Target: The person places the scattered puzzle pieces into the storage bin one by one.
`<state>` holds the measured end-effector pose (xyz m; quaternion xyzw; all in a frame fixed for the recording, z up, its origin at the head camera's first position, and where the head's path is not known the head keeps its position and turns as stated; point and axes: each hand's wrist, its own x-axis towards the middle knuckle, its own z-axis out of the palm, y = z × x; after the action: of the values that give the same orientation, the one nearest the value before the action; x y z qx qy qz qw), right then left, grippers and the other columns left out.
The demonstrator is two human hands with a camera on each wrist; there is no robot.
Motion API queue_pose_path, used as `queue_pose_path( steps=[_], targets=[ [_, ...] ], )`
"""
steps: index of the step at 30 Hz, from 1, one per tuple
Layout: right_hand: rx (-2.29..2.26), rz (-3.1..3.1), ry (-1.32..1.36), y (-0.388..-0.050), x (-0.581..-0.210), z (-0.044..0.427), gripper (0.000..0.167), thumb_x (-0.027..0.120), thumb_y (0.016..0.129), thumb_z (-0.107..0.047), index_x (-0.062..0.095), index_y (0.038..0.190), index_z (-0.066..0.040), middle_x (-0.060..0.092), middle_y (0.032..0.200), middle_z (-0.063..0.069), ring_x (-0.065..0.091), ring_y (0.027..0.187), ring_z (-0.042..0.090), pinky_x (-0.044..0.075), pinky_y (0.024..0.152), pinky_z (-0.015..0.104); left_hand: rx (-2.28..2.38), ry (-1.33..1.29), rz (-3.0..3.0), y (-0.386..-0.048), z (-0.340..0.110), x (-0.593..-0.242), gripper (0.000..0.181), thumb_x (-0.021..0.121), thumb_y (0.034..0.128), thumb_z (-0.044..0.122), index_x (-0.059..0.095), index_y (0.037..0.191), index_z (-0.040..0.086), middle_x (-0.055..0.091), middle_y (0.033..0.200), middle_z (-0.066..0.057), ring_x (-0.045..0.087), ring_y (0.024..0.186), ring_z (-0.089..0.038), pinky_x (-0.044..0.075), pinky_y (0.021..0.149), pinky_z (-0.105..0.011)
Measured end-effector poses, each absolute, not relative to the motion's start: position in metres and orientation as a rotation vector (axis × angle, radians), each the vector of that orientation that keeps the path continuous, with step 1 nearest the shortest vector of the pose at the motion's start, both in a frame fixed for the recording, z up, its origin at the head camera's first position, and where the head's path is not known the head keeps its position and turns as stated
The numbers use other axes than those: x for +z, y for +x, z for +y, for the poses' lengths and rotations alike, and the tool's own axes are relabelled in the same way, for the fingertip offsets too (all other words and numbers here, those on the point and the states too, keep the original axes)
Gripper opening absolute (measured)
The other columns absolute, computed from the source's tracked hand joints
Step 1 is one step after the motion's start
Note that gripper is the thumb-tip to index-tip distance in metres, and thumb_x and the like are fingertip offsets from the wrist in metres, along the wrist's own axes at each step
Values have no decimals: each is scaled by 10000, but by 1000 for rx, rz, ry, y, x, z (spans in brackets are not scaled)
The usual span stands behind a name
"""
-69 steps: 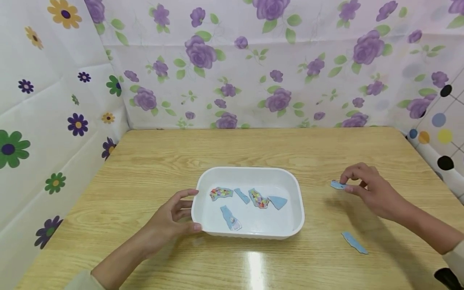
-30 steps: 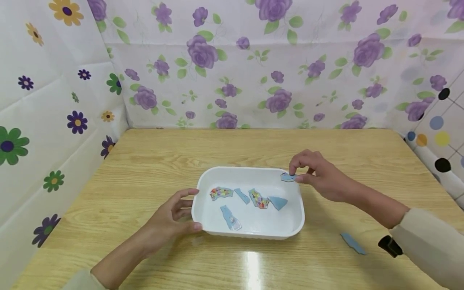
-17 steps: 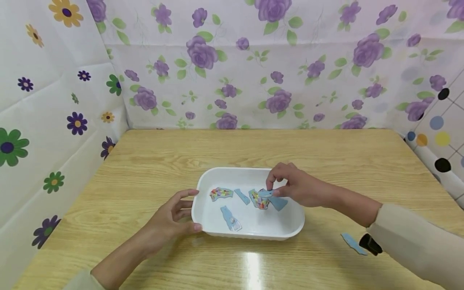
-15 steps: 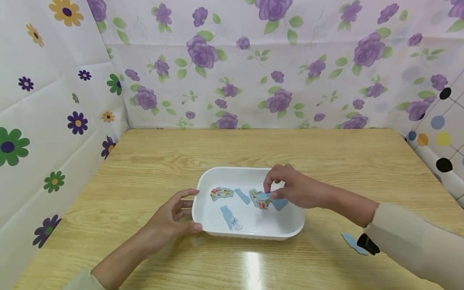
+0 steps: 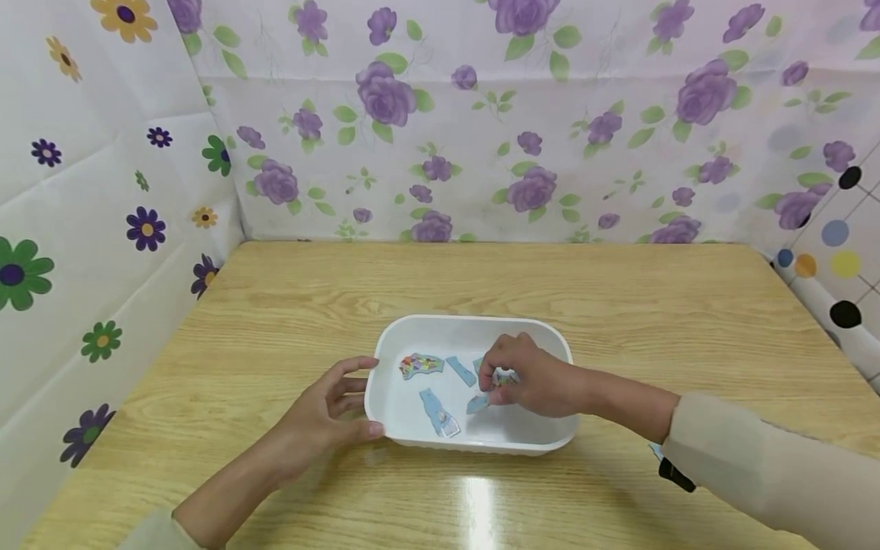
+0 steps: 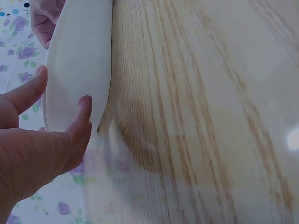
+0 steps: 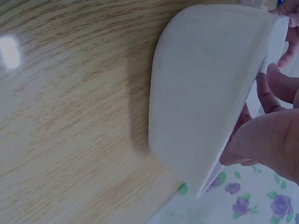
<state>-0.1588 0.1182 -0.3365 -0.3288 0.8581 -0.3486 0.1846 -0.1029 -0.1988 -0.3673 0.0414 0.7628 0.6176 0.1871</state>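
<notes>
A white plastic tub (image 5: 474,445) stands on the table. My left hand (image 5: 326,420) touches its left end, with the thumb near the front corner and the index finger near the back; the left wrist view shows fingers along the outer wall. Inside the tub, my right hand (image 5: 532,380) pinches a small light-blue puzzle piece (image 5: 477,403) between thumb and forefinger. Around it lie a multicoloured piece (image 5: 421,366), a narrow blue piece (image 5: 461,370) and a longer blue piece (image 5: 438,412) with a whitish end. Another multicoloured piece (image 5: 506,378) is partly hidden by the right hand.
One more blue piece (image 5: 656,451) lies on the wooden table (image 5: 309,305) right of the tub, mostly covered by the right sleeve (image 5: 742,458) and a black wrist device (image 5: 677,475). Flowered sheets (image 5: 440,114) hang behind and at the sides.
My right hand has carried the pinched piece from the table at the right, over the tub's rim, down and left toward the tub's middle. The left hand has stayed at the tub.
</notes>
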Motion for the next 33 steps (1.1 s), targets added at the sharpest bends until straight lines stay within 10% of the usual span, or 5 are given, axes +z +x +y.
queue_pose_path(
  steps=[33],
  targets=[
    [-1126,2518,-738,-150,-320,183,270,709,881,-176,633,1139,-204,549,1149,4,368,1062,257,381,851,415,1729,125,2152,-102,-199,-367,807,817,768,130,358,1424,228,472,1377,-157,486,1271,-307,441,1013,-431]
  ],
)
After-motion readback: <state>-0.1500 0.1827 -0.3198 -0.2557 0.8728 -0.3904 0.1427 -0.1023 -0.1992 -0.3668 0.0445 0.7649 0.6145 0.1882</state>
